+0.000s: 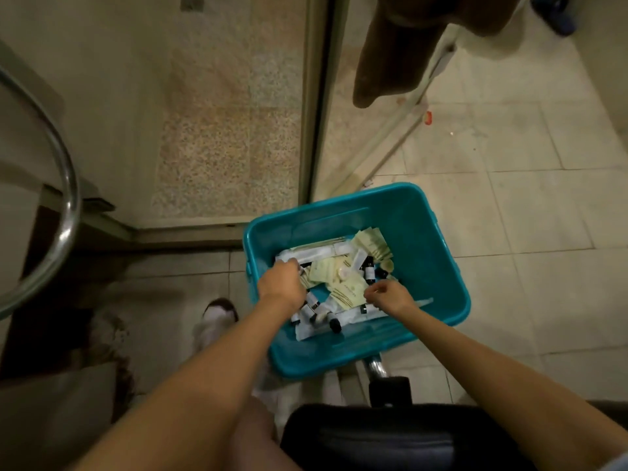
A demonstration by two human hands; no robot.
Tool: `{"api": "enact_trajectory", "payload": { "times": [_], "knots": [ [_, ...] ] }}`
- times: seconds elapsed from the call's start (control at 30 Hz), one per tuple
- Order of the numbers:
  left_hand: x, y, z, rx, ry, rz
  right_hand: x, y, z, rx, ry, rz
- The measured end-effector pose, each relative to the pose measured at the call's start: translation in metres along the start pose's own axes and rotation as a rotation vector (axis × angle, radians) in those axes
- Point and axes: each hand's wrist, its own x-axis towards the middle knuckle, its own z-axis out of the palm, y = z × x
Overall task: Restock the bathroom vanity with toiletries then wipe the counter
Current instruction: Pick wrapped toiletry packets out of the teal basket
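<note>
Deep in the teal bin point(424, 232), with left hand point(282, 287) and right hand point(387, 295) curled and any hold impossible to tell, gather bottles point(368, 269) lying between them before lifting clear.

Tub point(424, 232): solid teal. Sachets point(372, 244) inside: pale yellow with fine darker print. Bottles point(368, 268): dark, with white labels. Long packets point(319, 251): white. Floor point(543, 205): cream tiles, grid of grey grout lines. Panel point(231, 147): beige-pink speckle. Hanging cloth point(401, 45): brown. Rail point(68, 205): bright chrome. Seat point(390, 436): black.
</note>
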Motion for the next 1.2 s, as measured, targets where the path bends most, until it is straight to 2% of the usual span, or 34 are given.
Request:
{"api": "enact_trajectory", "payload": {
  "times": [0.17, 0.3, 0.53, 0.7, 0.8, 0.87, 0.97, 1.07, 1.2],
  "knots": [
    [0.033, -0.017, 0.001, -0.015, -0.021, 0.024, 0.034, -0.029, 0.021, 0.389, -0.025, 0.173],
    [0.054, -0.029, 0.021, -0.01, -0.101, 0.039, 0.063, -0.049, 0.045, 0.561, -0.078, 0.301],
    [0.084, -0.04, 0.059, -0.115, -0.162, 0.024, 0.111, -0.078, 0.102, 0.894, -0.174, 0.438],
    [0.099, -0.047, 0.074, -0.15, -0.141, 0.041, 0.145, -0.084, 0.136, 1.163, -0.212, 0.499],
    [0.103, -0.05, 0.08, -0.188, -0.087, 0.052, 0.155, -0.095, 0.148, 1.168, -0.164, 0.527],
    [0.103, -0.051, 0.083, -0.216, -0.036, 0.071, 0.162, -0.105, 0.153, 1.207, -0.197, 0.518],
    [0.101, -0.052, 0.086, -0.246, 0.013, 0.1, 0.169, -0.108, 0.157, 1.257, -0.121, 0.502],
    [0.099, -0.052, 0.087, -0.259, 0.032, 0.105, 0.17, -0.105, 0.153, 1.183, -0.045, 0.489],
    [0.101, -0.051, 0.085, -0.317, 0.052, 0.097, 0.144, -0.107, 0.131, 1.271, -0.184, 0.439]
  ]
}}
